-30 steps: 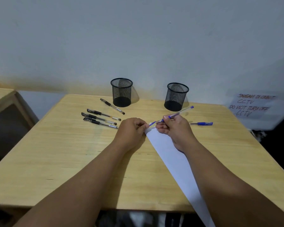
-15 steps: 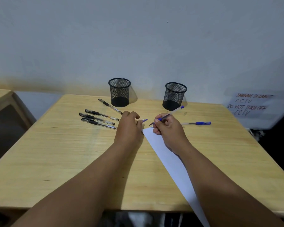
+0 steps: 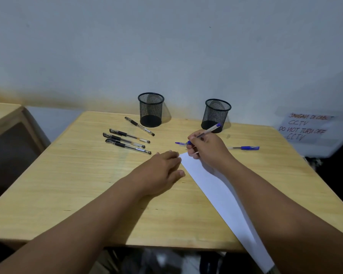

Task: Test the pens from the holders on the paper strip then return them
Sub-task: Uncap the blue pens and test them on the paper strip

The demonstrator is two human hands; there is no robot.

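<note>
Blue cap [image 3: 179, 143] now lies on the tabletop [image 3: 87, 175]; our left hand [image 3: 162, 171], flat, steadies the paper strip [image 3: 212, 186], and our right hand [image 3: 208, 149] grips the uncapped pen [image 3: 208, 131], ready to test.

Two pen holders at the back of the table, pens scattered in front

Left holder [image 3: 151, 109] and right holder [image 3: 217, 115] stand apart near the table [image 3: 67, 184] back edge. Four pens [image 3: 127, 142] lie in front-left of the left holder. Paper strip [image 3: 222, 194] runs from mid-table to the front-right edge, left hand [image 3: 160, 171] beside its far end, right hand [image 3: 208, 149] just behind it holding a pen [image 3: 210, 130]. A pen cap [image 3: 179, 143] lies left of that hand, another pen [image 3: 245, 148] to its right.
</note>
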